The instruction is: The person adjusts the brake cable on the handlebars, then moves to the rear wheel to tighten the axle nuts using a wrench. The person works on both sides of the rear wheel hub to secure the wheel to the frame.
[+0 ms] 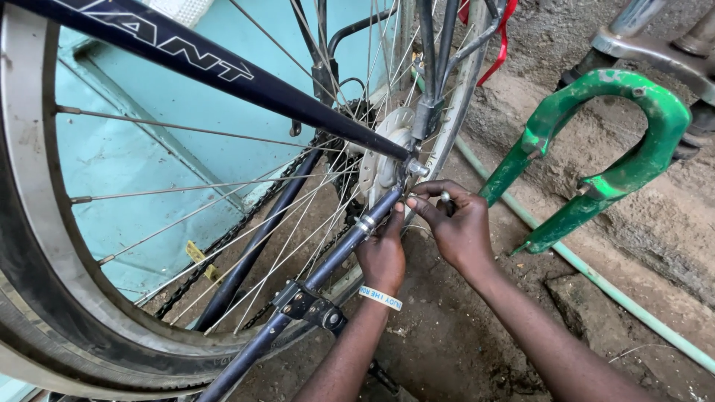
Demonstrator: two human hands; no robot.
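A bicycle's rear wheel (45, 283) fills the left, with thin spokes, a chain (246, 223) and a silver hub (383, 160). My left hand (381, 253) wraps around the dark blue frame stay (339, 249) just below the axle, a pale wristband on its wrist. Beside the axle nut (417, 168), my right hand (456, 222) pinches a small metal part between its fingertips; what that part is I cannot tell.
A green bicycle fork (633, 160) stands on the dirt ground at the right. A pale green hose (596, 275) runs diagonally across the ground. A turquoise wall (149, 149) lies behind the wheel. A red strap (505, 37) hangs near the top.
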